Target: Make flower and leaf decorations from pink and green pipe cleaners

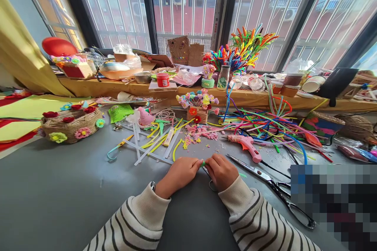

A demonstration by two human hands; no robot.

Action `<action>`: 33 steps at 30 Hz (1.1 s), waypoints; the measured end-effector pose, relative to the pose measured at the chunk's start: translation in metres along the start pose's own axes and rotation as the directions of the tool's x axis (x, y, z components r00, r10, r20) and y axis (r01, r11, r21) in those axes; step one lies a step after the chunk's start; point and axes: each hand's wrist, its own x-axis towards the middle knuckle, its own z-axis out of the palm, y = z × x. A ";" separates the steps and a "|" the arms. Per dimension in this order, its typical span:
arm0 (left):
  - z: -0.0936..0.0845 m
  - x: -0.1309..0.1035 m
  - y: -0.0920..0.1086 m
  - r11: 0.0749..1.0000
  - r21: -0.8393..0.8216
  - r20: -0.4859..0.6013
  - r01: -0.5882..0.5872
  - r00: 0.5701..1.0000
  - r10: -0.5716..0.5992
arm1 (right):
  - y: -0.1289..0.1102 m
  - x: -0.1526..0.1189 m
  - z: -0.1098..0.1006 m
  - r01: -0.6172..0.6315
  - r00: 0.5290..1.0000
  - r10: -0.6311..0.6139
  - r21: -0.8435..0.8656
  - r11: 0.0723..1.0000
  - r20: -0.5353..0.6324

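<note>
Near the middle of the grey table, my left hand [183, 172] pinches a small green piece [203, 163] between thumb and fingers. My right hand [221, 170] meets it from the other side, fingers closed on the same green piece. The piece is mostly covered by fingertips. Below my right hand a metal loop [212, 185], maybe a scissor handle, shows partly; whether the hand holds it is unclear. A green scrap [242, 175] lies beside my right hand.
Large scissors [259, 173] and a pink glue gun [246, 146] lie to the right. Beyond are colourful pipe cleaners [265, 125], a small flower basket [198, 113] and glue sticks [137, 133]. A woven basket [72, 125] stands left.
</note>
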 end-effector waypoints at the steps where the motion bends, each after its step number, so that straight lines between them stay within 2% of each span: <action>1: 0.000 0.000 0.000 1.000 0.004 -0.001 -0.003 1.000 0.003 | -0.001 0.001 -0.001 0.003 1.000 -0.004 -0.012 1.000 -0.009; 7: 0.001 0.001 0.000 1.000 -0.017 -0.004 -0.019 1.000 0.019 | -0.003 0.002 -0.005 0.033 0.998 -0.036 -0.068 0.997 -0.047; 11: 0.002 0.000 0.000 0.995 -0.100 -0.032 -0.016 0.999 0.013 | -0.002 0.003 -0.004 0.016 0.999 -0.018 -0.043 0.999 -0.035; 14: -0.003 0.000 0.001 0.972 -0.237 -0.111 -0.006 0.994 -0.021 | -0.001 0.002 -0.004 -0.050 0.995 0.050 0.006 0.999 -0.085; 16: -0.007 0.000 0.001 0.928 -0.373 -0.201 0.011 0.975 -0.092 | 0.001 0.001 -0.003 -0.104 0.986 0.108 0.037 0.994 -0.124; 18: -0.012 0.001 0.000 0.832 -0.553 -0.257 0.041 0.942 -0.217 | 0.003 -0.001 -0.002 -0.156 0.976 0.165 0.071 0.985 -0.145; 19: -0.014 0.001 -0.001 0.754 -0.654 -0.252 0.059 0.923 -0.291 | 0.004 -0.002 -0.002 -0.185 0.969 0.196 0.086 0.979 -0.150; 22: -0.018 0.003 -0.002 0.421 -0.901 -0.113 0.099 0.886 -0.450 | 0.007 -0.003 -0.001 -0.269 0.946 0.284 0.114 0.956 -0.154; 24: -0.019 0.002 -0.001 0.224 -0.967 0.010 0.120 0.899 -0.437 | 0.007 -0.003 -0.002 -0.305 0.936 0.320 0.121 0.945 -0.144; 26: -0.019 0.001 0.001 0.105 -0.981 0.115 0.160 0.931 -0.347 | 0.006 -0.002 -0.004 -0.319 0.932 0.336 0.134 0.938 -0.133; 29: -0.018 0.000 0.006 0.057 -0.976 0.194 0.211 0.957 -0.217 | 0.003 -0.001 -0.005 -0.326 0.932 0.346 0.161 0.931 -0.112; 33: -0.020 -0.001 0.011 0.086 -0.979 0.168 0.183 0.972 -0.162 | -0.006 0.000 -0.008 -0.291 0.952 0.305 0.214 0.932 -0.034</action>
